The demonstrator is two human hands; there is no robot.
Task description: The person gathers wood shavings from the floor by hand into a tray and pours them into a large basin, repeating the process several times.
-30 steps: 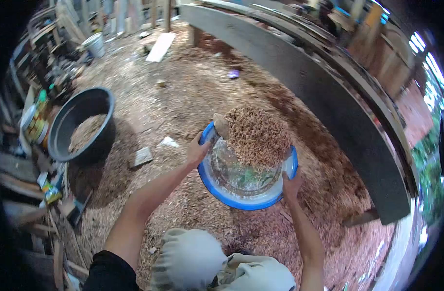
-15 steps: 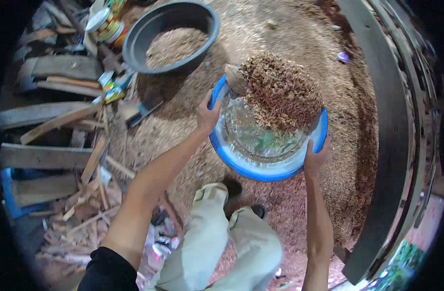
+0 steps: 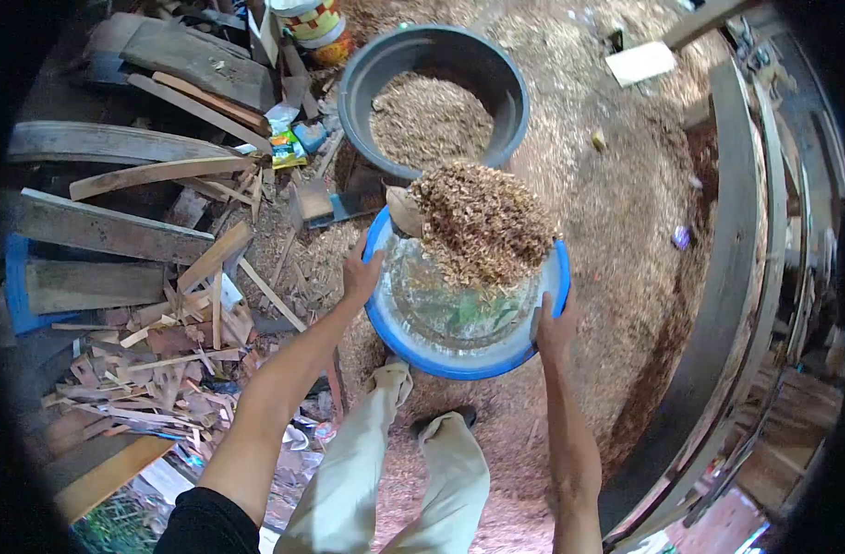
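Both hands, the left hand (image 3: 360,274) and right hand (image 3: 554,325), clamp opposite rims of the blue basin (image 3: 459,355), held in the air near the black tub (image 3: 376,65), and its sawdust heap (image 3: 482,222), piled against the far rim, could spill onto the ground if the basin tips.
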